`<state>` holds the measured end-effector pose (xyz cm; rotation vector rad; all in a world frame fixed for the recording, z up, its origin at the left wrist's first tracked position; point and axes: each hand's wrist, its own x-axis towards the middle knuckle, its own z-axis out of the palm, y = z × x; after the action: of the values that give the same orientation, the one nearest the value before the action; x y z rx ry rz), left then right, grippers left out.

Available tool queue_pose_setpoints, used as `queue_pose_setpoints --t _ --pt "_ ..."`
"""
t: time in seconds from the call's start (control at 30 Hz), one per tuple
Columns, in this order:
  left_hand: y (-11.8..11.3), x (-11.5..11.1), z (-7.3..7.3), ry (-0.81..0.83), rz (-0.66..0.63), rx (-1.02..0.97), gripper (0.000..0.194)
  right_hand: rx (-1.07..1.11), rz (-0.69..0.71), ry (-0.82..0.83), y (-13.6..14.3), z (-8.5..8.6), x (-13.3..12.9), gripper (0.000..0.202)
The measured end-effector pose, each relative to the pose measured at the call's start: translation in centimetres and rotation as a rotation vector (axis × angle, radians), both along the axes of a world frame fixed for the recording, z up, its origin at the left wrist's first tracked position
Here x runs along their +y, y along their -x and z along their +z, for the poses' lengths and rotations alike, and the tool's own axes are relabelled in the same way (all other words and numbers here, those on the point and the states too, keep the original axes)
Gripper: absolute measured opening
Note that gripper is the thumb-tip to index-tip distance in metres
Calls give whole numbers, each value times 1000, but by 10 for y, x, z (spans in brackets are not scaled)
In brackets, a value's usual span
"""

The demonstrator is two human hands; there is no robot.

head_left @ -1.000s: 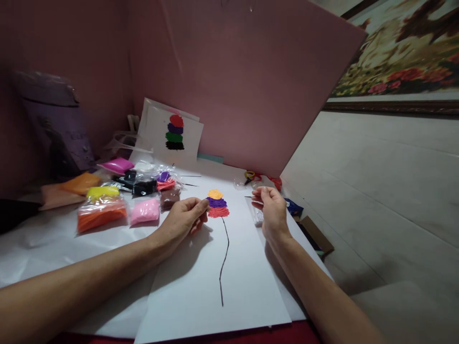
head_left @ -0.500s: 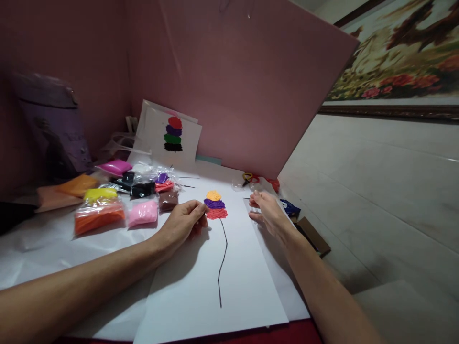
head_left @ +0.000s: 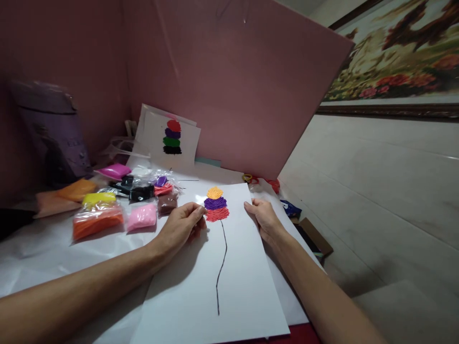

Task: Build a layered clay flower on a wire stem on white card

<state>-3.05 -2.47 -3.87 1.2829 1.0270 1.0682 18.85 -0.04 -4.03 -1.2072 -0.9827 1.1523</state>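
A white sheet of paper (head_left: 247, 286) lies in front of me. Near its top sit bands of textured clay: a yellow-orange band (head_left: 214, 193), a purple band (head_left: 215, 204) and a red band (head_left: 217, 214). From these a wavy black line (head_left: 225, 246) runs down the sheet. My right hand (head_left: 264, 217) is closed on the sheet's upper right edge, which looks slightly raised. At the left of the bands, my left hand (head_left: 184, 222) has thumb and forefinger pinched beside the red clay, other fingers curled. Whatever it may hold is hidden.
Bagged clay lies at left, including an orange bag (head_left: 97, 222), a pink bag (head_left: 142, 218) and a brown bag (head_left: 167, 204). Behind, a second sheet with colored bands (head_left: 186, 143) leans on a pink panel (head_left: 229, 81). Yellow-handled scissors (head_left: 247, 177) and a cardboard box (head_left: 315, 239) are right.
My right hand has closed on the paper's right edge, and the sheet's top has risen slightly. A thin dark tip by its fingers no longer shows. My left hand stays almost in place.
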Motion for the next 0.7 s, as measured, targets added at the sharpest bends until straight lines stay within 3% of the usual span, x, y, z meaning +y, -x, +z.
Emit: queue_pose_setpoints --t 0.27,0.7 --pt "0 2 -1 -12 158 -82 16 40 -71 -199 8 -9 6 22" --pt "0 3 2 -28 178 -83 29 34 -128 -345 6 -22 7 20"
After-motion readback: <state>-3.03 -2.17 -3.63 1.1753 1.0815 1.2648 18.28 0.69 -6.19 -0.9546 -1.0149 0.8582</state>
